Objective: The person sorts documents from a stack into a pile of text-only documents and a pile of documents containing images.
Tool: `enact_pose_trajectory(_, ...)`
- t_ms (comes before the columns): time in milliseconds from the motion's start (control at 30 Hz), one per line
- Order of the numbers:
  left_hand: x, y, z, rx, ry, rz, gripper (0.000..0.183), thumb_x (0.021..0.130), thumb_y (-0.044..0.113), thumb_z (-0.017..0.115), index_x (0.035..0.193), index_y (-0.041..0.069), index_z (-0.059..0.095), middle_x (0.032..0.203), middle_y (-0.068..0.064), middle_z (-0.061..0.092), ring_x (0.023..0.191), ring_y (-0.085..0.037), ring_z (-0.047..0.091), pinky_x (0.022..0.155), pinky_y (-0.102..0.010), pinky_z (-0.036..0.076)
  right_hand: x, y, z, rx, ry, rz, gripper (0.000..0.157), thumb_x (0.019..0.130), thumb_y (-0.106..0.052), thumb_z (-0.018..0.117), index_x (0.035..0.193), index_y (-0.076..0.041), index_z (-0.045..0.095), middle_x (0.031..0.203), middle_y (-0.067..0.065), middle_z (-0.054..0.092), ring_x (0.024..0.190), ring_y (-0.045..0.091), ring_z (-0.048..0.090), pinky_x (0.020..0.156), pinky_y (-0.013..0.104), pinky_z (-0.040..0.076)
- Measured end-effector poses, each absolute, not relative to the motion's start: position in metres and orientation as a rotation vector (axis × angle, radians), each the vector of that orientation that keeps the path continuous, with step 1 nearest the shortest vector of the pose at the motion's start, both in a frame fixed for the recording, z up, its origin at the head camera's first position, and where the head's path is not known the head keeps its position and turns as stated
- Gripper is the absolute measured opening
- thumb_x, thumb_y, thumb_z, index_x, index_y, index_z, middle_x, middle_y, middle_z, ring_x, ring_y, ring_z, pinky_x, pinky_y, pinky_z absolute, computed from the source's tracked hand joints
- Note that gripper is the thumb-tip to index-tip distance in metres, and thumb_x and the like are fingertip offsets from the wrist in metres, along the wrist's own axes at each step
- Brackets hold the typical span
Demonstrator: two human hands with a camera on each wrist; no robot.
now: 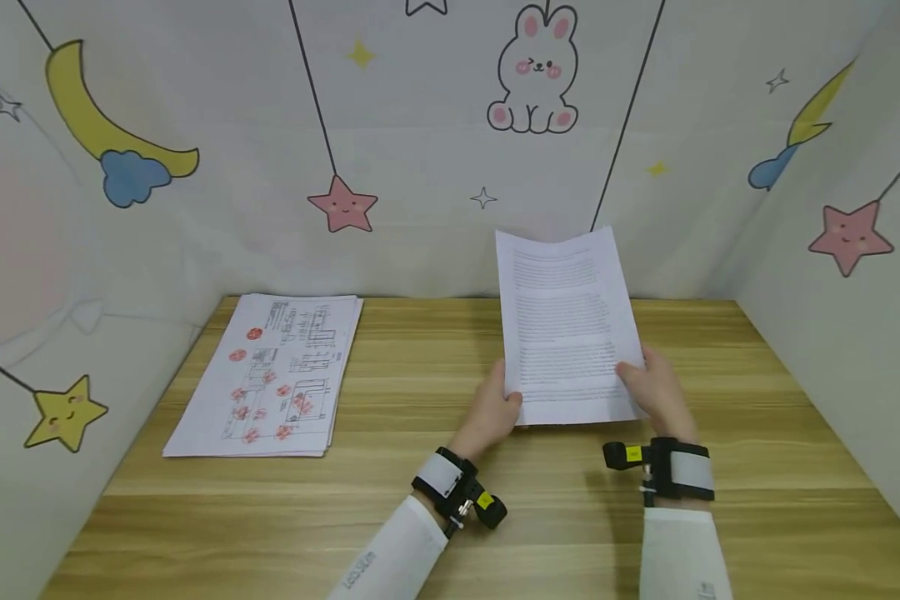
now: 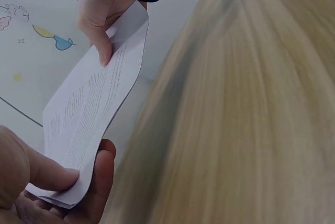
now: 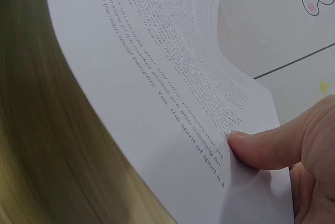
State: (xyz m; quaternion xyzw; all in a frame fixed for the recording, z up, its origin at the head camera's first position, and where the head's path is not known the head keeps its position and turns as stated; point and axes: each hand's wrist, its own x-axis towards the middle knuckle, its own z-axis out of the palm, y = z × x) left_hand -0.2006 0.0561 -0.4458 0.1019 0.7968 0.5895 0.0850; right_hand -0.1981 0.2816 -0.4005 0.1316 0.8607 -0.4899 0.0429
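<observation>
Printed paper sheets [image 1: 566, 325], covered in lines of text, are held up over the right half of the table. My left hand [image 1: 492, 410] grips their lower left edge, and my right hand [image 1: 654, 390] pinches the lower right edge. In the left wrist view, the left thumb [image 2: 55, 176] presses on the printed face while the fingers lie behind the paper. The right wrist view shows the right thumb [image 3: 267, 148] flat on the text near the edge. The sheets [image 3: 157, 93] bow slightly between both hands.
A stack of papers [image 1: 270, 375] with drawings and red stamp-like marks lies at the left of the wooden table [image 1: 420, 358]. Behind and beside the table hang white cloth walls [image 1: 420, 250] printed with stars, moons and a rabbit.
</observation>
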Motion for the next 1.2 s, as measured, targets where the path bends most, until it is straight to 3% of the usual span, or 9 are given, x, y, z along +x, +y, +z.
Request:
enact_pose_trajectory(133, -0.199, 0.062, -0.448, 0.288, 2.352, 1.754, 0.053, 0.090, -0.008, 0.041, 0.141, 0.003, 0.031, 0.115, -0.023, 0.057, 0.069, -0.019, 0.060, 0.050, -0.032, 0.055, -0.196, 0.289, -0.404, 0.417, 2.638, -1.461, 0.055, 0.097, -0.016, 0.037, 0.147, 0.000, 0.021, 0.145, 0.028, 0.035, 0.122, 0.042, 0.038, 0.100, 0.062, 0.031)
enact_pose_trajectory(500, -0.192, 0.069, -0.454, 0.347, 2.305, 1.685, 0.040, 0.089, -0.003, 0.051, 0.128, 0.005, 0.046, 0.089, -0.015, 0.066, 0.046, -0.014, 0.058, 0.041, -0.025, 0.050, -0.193, 0.306, -0.414, 0.443, 2.666, -1.330, 0.055, 0.096, -0.008, 0.035, 0.145, 0.009, 0.016, 0.143, 0.035, 0.032, 0.126, 0.047, 0.036, 0.102, 0.065, 0.029)
enact_pose_trajectory(667, -0.190, 0.072, -0.455, 0.401, 2.375, 1.570, 0.040, 0.089, -0.005, 0.050, 0.127, 0.006, 0.048, 0.088, -0.013, 0.063, 0.044, -0.014, 0.054, 0.039, -0.021, 0.044, -0.191, 0.312, -0.417, 0.424, 2.691, -1.259, 0.054, 0.094, -0.007, 0.034, 0.143, 0.012, 0.020, 0.139, 0.037, 0.036, 0.119, 0.045, 0.040, 0.100, 0.064, 0.031)
enact_pose_trajectory(967, -0.189, 0.079, -0.463, 0.398, 2.328, 1.619, 0.042, 0.084, -0.003, 0.060, 0.124, 0.007, 0.053, 0.081, -0.006, 0.059, 0.044, -0.012, 0.054, 0.043, -0.022, 0.050, -0.186, 0.321, -0.424, 0.429, 2.728, -1.126, 0.050, 0.092, -0.003, 0.035, 0.137, 0.016, 0.030, 0.130, 0.038, 0.043, 0.105, 0.044, 0.047, 0.094, 0.063, 0.036)
enact_pose_trajectory(1200, -0.189, 0.082, -0.462, 0.315, 2.382, 1.574, 0.020, 0.082, 0.000, 0.063, 0.102, 0.005, 0.059, 0.079, -0.003, 0.056, 0.045, -0.011, 0.057, 0.042, -0.020, 0.047, -0.187, 0.323, -0.429, 0.475, 2.732, -1.100, 0.053, 0.087, 0.000, 0.037, 0.138, 0.015, 0.030, 0.131, 0.040, 0.042, 0.103, 0.044, 0.047, 0.091, 0.061, 0.038)
